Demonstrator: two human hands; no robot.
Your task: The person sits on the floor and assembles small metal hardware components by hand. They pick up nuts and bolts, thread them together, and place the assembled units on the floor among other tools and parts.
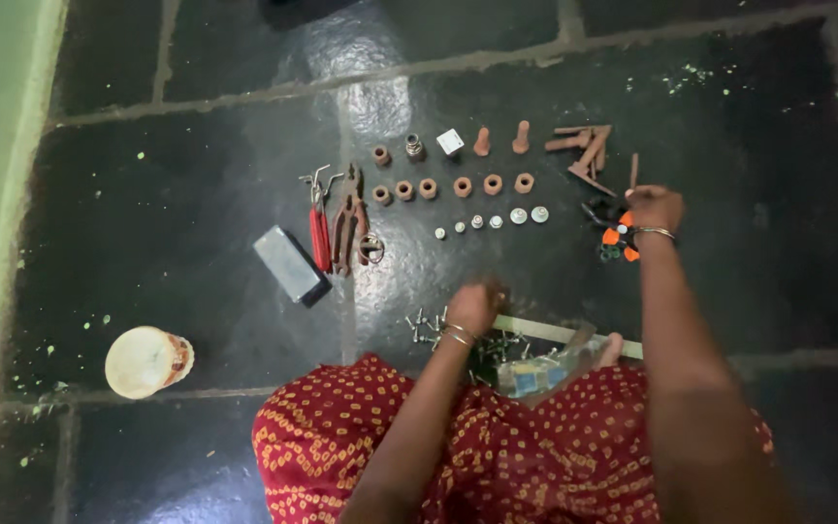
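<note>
While we sit on the dark stone floor [196, 194], our left hand [474, 305] hovers with curled fingers over a pile of small screws [429, 328]; whether it pinches one we cannot tell. Our right hand [654, 207] reaches farther out, fingers closed near the orange-handled tool [617, 239], just below a heap of brown pegs [586, 147]. Beyond the left fingers lie rows of brown rings [463, 185] and silver caps [497, 221], running side to side; bare floor spreads rightward.
</note>
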